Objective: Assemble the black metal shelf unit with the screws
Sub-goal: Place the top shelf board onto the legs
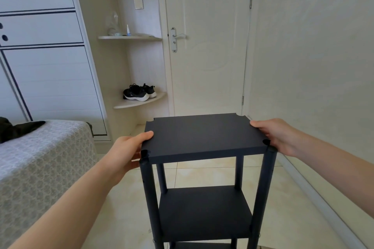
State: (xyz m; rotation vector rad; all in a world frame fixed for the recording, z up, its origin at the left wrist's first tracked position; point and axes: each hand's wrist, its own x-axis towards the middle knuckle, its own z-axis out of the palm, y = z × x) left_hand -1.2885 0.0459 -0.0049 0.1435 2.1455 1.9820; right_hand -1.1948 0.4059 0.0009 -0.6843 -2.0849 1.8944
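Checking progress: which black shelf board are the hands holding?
The top board, gripped at its side edges by the left hand and right hand; the middle board sits untouched below.

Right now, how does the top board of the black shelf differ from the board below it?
The top board is gripped at its side edges by the left hand and the right hand; the lower board is touched by no hand. The top board's far corner notches show empty, while posts rise from the lower board's far corners. Both are flat, black and rectangular.
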